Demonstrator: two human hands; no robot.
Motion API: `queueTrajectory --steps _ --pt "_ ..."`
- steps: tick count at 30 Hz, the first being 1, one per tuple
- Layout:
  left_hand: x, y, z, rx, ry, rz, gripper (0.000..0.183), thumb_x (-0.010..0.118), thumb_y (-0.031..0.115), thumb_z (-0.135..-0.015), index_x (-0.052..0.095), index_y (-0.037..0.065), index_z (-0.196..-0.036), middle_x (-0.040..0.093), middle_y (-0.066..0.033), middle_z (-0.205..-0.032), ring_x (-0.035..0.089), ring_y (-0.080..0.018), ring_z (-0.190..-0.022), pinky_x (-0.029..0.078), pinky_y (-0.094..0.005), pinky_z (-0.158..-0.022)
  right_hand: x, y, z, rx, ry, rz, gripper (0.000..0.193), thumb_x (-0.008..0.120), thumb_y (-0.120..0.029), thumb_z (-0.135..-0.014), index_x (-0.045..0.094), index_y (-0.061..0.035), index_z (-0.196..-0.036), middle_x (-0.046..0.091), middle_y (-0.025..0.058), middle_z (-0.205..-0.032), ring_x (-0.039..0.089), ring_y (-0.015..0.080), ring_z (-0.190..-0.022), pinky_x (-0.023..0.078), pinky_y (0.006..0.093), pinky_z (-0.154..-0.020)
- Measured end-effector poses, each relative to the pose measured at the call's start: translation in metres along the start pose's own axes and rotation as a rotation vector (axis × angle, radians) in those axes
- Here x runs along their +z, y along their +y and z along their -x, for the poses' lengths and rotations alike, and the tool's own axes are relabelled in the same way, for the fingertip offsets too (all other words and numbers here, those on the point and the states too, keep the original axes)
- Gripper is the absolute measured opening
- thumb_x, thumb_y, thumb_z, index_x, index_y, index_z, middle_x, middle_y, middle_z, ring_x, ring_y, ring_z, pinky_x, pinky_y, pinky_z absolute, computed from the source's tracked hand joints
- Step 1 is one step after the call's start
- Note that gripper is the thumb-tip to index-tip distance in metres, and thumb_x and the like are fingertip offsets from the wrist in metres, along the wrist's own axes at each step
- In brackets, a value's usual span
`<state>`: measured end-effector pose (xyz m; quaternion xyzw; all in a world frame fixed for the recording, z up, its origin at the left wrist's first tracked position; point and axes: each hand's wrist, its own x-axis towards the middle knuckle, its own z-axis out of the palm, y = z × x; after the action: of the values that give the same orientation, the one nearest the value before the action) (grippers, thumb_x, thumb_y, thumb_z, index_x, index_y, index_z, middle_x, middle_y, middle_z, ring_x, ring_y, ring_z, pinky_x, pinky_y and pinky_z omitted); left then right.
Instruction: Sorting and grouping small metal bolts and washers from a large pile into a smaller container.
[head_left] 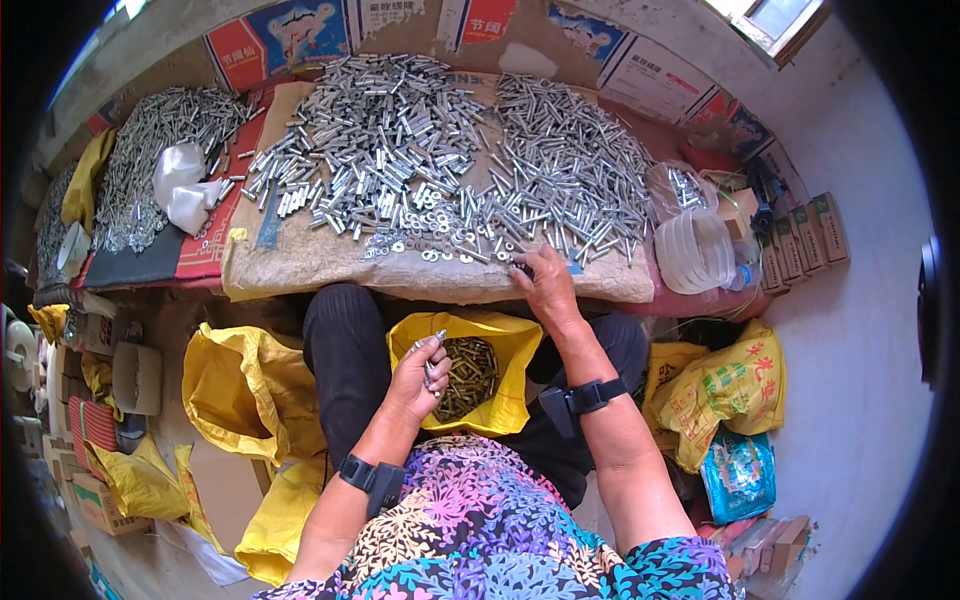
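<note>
Bolts (470, 160), silvery, lie heaped across a burlap-covered bench (300, 265) at 12 o'clock, with washers (430, 245) strewn along the near edge of the heap. We see the right hand (545, 285) reaching forward to the bench, at 1 o'clock from the lap, its fingertips pinched narrow on a small dark piece among the washers; what that piece is, we cannot tell. The left hand (420, 375) hangs at centre over the lap, fingers curled close around a few bolts, one tip sticking up past the thumb. Just beside it, at 3 o'clock from that hand, sits an open yellow bag (510, 345) between the knees, holding a load of dull brass-coloured pieces (465, 375). Both wrists carry black bands. At 10 o'clock a second heap of bolts (150, 150) lies on a dark mat, with a crumpled white bag (180, 185) on it. At 2 o'clock we note clear plastic tubs (695, 250) and small cartons (805, 235). More yellow bags (235, 385) slump at 9 o'clock, and a printed yellow sack (730, 385) sits at 3 o'clock.
</note>
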<state>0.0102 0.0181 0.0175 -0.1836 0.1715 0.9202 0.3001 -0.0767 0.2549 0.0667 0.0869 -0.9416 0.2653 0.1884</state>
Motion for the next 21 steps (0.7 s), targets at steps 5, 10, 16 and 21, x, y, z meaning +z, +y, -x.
queueTrajectory --steps 5,10,16,21 --pt "-0.001 0.0 0.0 0.0 0.009 0.0 0.01 0.05 0.015 -0.094 0.047 0.014 -0.084 0.041 0.0029 -0.066 0.038 -0.0072 -0.049 0.027 -0.0191 -0.035 -0.001 -0.004 -0.001 0.039 -0.041 0.02 0.015 0.069 -0.013 -0.074 0.065 -0.0048 -0.086 0.055 0.0149 -0.085 0.055 0.0353 -0.084 0.045 0.0433 -0.074" --pt "-0.002 0.0 0.0 0.009 0.025 0.021 0.009 0.053 0.015 -0.091 0.049 0.014 -0.083 0.041 0.003 -0.065 0.038 -0.0077 -0.048 0.027 -0.0201 -0.035 0.0 -0.012 0.001 0.055 0.006 -0.127 0.015 0.065 -0.006 -0.074 0.063 -0.004 -0.089 0.055 0.0145 -0.082 0.056 0.0337 -0.079 0.046 0.0406 -0.069" --pt "-0.002 0.0 0.0 0.012 0.048 0.024 0.011 0.057 0.015 -0.089 0.05 0.015 -0.082 0.044 0.0029 -0.065 0.039 -0.0077 -0.048 0.027 -0.0202 -0.035 0.013 -0.049 0.018 0.037 -0.165 -0.479 0.013 0.065 -0.002 -0.076 0.064 -0.0038 -0.089 0.056 0.0109 -0.078 0.057 0.0237 -0.07 0.047 0.0321 -0.064" --pt "-0.002 -0.001 0.001 0.021 0.044 0.0 0.009 0.055 0.016 -0.091 0.05 0.014 -0.083 0.044 0.003 -0.065 0.04 -0.007 -0.048 0.028 -0.0194 -0.036 0.032 -0.077 0.043 -0.076 -0.344 -0.687 0.017 0.065 0.0 -0.076 0.066 -0.0043 -0.092 0.058 0.0093 -0.08 0.059 0.0227 -0.073 0.046 0.0304 -0.065"
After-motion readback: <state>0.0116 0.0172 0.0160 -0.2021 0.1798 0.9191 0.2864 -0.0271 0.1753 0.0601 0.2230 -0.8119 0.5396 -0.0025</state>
